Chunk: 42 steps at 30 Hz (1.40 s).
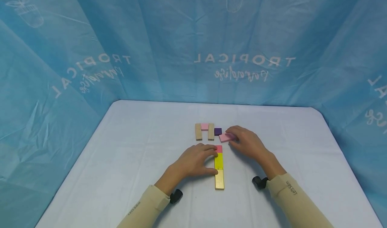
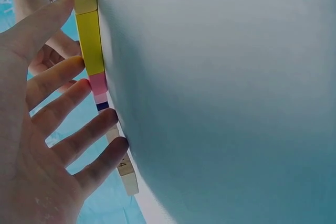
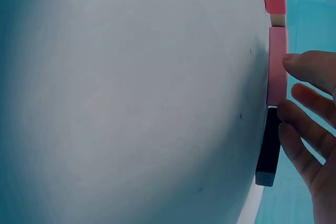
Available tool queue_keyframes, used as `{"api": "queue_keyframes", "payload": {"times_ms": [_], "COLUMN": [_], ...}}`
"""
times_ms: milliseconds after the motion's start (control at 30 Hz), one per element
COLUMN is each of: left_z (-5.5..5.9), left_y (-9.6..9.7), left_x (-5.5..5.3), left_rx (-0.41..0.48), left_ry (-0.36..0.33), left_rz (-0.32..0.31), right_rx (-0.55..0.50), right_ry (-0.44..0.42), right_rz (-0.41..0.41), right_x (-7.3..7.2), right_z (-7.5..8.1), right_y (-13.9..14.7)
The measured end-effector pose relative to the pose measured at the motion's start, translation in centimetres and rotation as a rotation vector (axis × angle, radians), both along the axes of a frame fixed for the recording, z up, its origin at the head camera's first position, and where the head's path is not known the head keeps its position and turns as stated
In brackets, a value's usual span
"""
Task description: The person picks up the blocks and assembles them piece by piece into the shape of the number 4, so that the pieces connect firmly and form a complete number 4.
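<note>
My left hand (image 1: pixel 198 161), fingers spread and fairly straight, touches the left side of a row of blocks. This row runs from a gold block (image 1: pixel 219 180) through a yellow block (image 1: pixel 218 161) to a deep pink block (image 1: pixel 219 149). A slanted light pink block (image 1: pixel 225 138) sits just beyond, its right end pinched between the thumb and fingers of my right hand (image 1: pixel 248 142). Against that end is a dark block (image 3: pixel 269 150), seen in the right wrist view, with fingertips touching it; the hand hides it from the head view.
Two upright-running wooden blocks (image 1: pixel 198 132) flank a small pink block (image 1: pixel 204 127) farther back. A dark purple block (image 1: pixel 218 131) adjoins the right wooden one. White cloth covers the table (image 1: pixel 121 147), with blue printed curtains (image 1: pixel 169 70) around its back and sides.
</note>
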<state>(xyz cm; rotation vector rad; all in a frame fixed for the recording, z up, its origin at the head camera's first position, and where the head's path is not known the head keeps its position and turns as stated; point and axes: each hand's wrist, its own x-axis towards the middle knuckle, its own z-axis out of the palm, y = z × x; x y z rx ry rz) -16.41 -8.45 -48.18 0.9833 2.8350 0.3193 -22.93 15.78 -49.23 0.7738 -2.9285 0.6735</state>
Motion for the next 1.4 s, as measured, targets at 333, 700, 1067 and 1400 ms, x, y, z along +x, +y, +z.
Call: {"api": "queue_keyframes", "payload": {"times_ms": [333, 700, 1067, 1400], "left_z": [0.19, 0.07, 0.14, -0.06], "left_y": [0.04, -0.13, -0.11, -0.08], "left_x": [0.09, 0.01, -0.03, -0.04], "left_rx": [0.001, 0.009, 0.007, 0.007], "left_ry": [-0.005, 0.009, 0.004, -0.003], "left_rz": [0.003, -0.009, -0.012, -0.004], "right_rx": [0.008, 0.045, 0.056, 0.031], "right_ry": [-0.038, 0.004, -0.002, 0.010], "right_rz": [-0.016, 0.004, -0.009, -0.001], "right_x": [-0.24, -0.51, -0.60, -0.60], "right_z": [-0.17, -0.45, -0.50, -0.68], "right_y": [-0.28, -0.42, -0.42, -0.25]}}
